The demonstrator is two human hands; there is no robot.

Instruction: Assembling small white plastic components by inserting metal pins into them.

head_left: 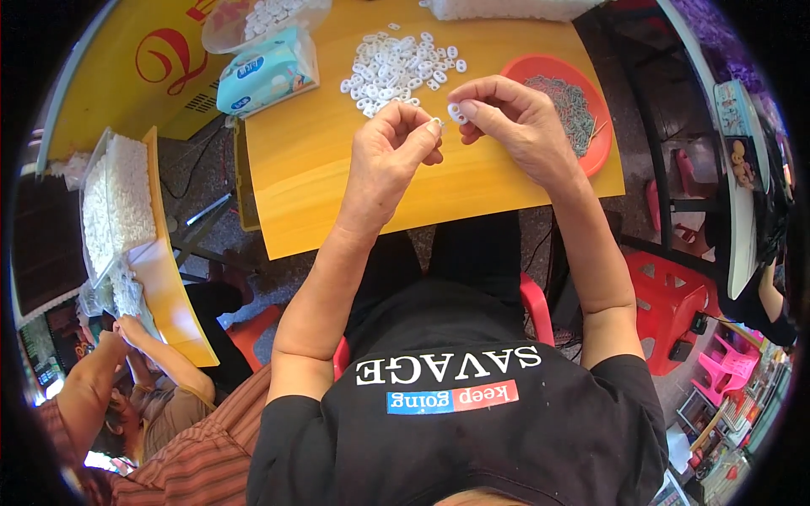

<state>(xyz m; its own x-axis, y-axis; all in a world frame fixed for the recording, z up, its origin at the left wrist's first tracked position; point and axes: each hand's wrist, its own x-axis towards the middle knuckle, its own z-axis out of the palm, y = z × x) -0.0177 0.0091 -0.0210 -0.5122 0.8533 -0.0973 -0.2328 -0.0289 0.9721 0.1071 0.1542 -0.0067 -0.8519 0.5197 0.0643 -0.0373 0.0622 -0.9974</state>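
Note:
My right hand (519, 122) pinches a white two-holed oval plastic piece (457, 113) between thumb and fingers, above the table. Close by on its left, my left hand (390, 152) is closed in a pinch on something small and pale at the fingertips, too small to make out. The two hands do not touch. Just beyond them lies a loose pile of the same white oval pieces (392, 69) on the yellow tabletop (329, 190). To the right, partly behind my right hand, an orange-red bowl (601, 105) holds many thin grey-green pieces (564, 105).
A blue tissue pack (268, 74) and a clear container of white pieces (274, 15) stand at the back left. Another clear box of white pieces (118, 202) is on a side table, where other people work. A red stool (666, 299) stands to the right.

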